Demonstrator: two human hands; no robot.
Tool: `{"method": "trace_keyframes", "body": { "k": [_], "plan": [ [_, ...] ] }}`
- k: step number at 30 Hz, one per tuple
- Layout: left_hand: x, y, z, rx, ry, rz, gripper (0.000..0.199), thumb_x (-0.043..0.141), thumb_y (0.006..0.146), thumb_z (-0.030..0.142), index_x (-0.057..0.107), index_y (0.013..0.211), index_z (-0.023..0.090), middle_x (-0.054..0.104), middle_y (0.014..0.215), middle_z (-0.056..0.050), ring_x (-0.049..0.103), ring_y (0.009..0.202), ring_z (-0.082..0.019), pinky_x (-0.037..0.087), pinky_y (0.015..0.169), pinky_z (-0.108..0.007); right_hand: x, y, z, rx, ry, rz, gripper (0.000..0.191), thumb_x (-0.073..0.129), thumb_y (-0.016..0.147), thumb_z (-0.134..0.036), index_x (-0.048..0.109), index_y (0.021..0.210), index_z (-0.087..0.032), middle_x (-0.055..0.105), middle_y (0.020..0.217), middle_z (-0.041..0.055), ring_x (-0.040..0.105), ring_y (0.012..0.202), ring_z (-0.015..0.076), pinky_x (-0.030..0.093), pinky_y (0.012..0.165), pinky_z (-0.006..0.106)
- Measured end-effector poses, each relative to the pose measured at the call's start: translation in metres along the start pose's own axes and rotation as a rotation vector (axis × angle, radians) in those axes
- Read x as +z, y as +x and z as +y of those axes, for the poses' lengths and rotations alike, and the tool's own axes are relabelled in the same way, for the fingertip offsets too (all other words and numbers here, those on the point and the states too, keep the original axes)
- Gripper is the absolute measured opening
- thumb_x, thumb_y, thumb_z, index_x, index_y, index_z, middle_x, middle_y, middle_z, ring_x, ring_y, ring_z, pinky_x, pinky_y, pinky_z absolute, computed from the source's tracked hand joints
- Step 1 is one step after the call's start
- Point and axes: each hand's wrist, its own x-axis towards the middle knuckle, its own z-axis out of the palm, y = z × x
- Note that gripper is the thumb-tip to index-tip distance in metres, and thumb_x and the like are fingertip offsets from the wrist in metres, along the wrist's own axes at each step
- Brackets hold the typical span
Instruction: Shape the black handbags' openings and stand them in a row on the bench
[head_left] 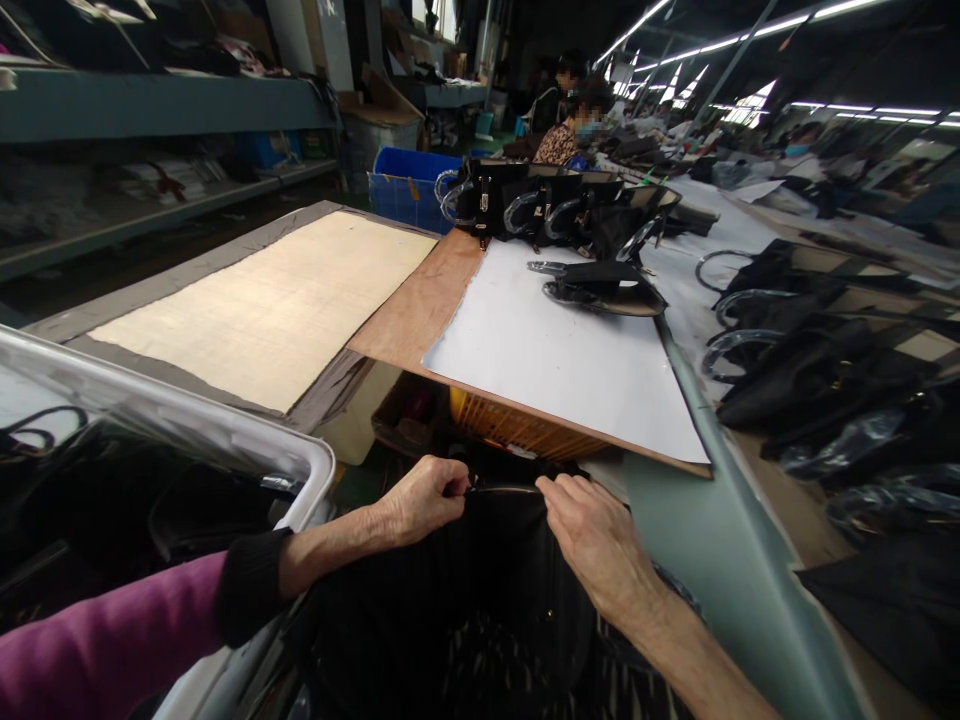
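Observation:
A black bag (517,560) is in front of me, below the table edge, its upper rim stretched between my hands. At the rim's left end, my left hand (426,502) is closed, thumb and fingers pinching the edge. My right hand (592,530) grips the rim's right end with the fingers curled over it. A small gold-coloured piece of metal shows on the dark material by my right hand. Much of the bag's lower part merges with the dark patterned clothing under it, so its full shape is hard to make out.
A white bin (319,470) holding black bags stands at left. Ahead is a table with a white sheet (562,350), a lone black bag (607,285) and a row of bags behind. More bags (825,370) line the right side. A yellow basket (525,425) sits below; people work farther back.

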Motion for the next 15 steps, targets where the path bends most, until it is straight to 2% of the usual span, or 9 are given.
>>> {"method": "trace_keyframes", "body": {
  "k": [6,15],
  "plan": [
    [0.003,0.001,-0.002,0.006,0.001,-0.006,0.006,0.043,0.060,0.012,0.041,0.055,0.015,0.036,0.051,0.007,0.031,0.051,-0.007,0.022,0.046,-0.019,0.001,0.005,-0.011,-0.045,-0.088,0.035,0.018,0.042,0.087,-0.015,0.052,0.073,-0.020,0.053,0.070,0.0017,0.048,0.067,0.0167,0.027,0.063,0.031],
    [0.002,0.002,0.001,0.008,-0.009,-0.001,0.006,0.044,0.058,0.011,0.041,0.054,0.015,0.036,0.050,0.007,0.031,0.050,-0.006,0.022,0.046,-0.019,0.006,0.015,-0.018,-0.046,-0.057,-0.024,0.020,0.040,0.088,-0.016,0.052,0.072,-0.020,0.056,0.070,0.0026,0.051,0.068,0.0165,0.027,0.065,0.031]
  ]
}}
